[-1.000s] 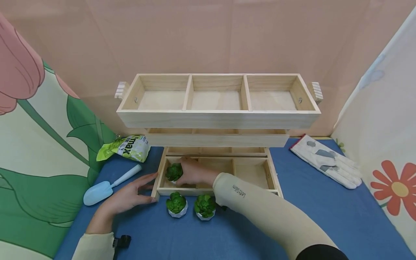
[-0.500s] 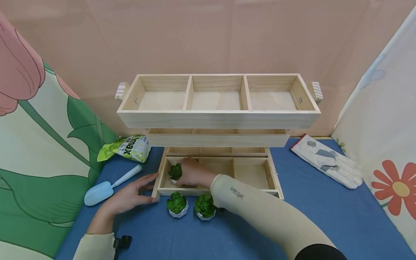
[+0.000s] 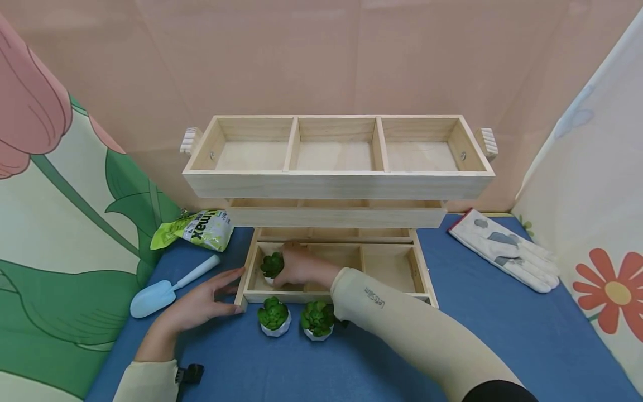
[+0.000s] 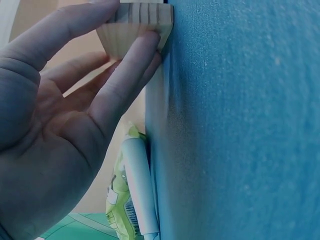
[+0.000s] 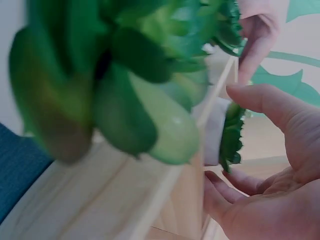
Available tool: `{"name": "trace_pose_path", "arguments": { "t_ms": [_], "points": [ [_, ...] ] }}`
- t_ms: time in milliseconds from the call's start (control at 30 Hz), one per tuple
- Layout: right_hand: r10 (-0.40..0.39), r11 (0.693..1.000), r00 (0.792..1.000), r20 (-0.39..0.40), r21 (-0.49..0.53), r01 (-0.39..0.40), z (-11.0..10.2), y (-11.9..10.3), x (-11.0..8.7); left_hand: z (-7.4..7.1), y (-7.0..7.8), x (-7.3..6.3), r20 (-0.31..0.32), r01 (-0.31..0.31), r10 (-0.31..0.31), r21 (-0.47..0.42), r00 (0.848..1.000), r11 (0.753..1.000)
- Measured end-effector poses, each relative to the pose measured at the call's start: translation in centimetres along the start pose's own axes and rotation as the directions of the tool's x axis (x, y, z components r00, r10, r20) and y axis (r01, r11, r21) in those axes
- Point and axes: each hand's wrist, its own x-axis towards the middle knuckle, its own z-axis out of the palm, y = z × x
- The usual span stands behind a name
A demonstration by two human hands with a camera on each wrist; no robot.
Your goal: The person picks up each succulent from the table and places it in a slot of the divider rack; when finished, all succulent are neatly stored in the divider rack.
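Observation:
In the head view my right hand (image 3: pixel 303 267) reaches into the left compartment of the low wooden planter box (image 3: pixel 387 297). It holds a small potted succulent (image 3: pixel 272 265), thumb on one side of the white pot and fingers on the other in the right wrist view. My left hand (image 3: pixel 208 301) rests against the box's left end, its fingers fairly straight, touching the wood (image 4: pixel 135 40) in the left wrist view. Two more potted succulents, one on the left (image 3: pixel 273 314) and one on the right (image 3: pixel 317 319), stand on the blue cloth before the box. Part of a dark object shows beside the right one.
Above the box rises a tiered wooden rack (image 3: pixel 336 184) with divided trays. A pale blue trowel (image 3: pixel 156 298) and a green-and-white bag (image 3: pixel 201 229) lie left. White gloves (image 3: pixel 502 248) lie right on the blue cloth (image 3: pixel 502 335).
The held succulent has shifted slightly to the right within the left compartment, along with my right hand. My left hand stays at the box's end.

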Motion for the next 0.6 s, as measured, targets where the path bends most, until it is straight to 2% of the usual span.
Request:
{"name": "trace_pose_path", "arguments": {
  "t_ms": [200, 600],
  "points": [
    [-0.014, 0.995, 1.000, -0.005, 0.098, 0.014, -0.8, 0.0, -0.9, 0.0, 0.0, 0.0, -0.001, -0.001, 0.001, 0.011, 1.000, 1.000],
    [-0.092, 0.973, 0.995, -0.028, 0.211, 0.096, -2.6, 0.3, -2.9, 0.0, 0.0, 0.0, 0.001, 0.004, -0.004, 0.021, 1.000, 1.000]
  ]
}}
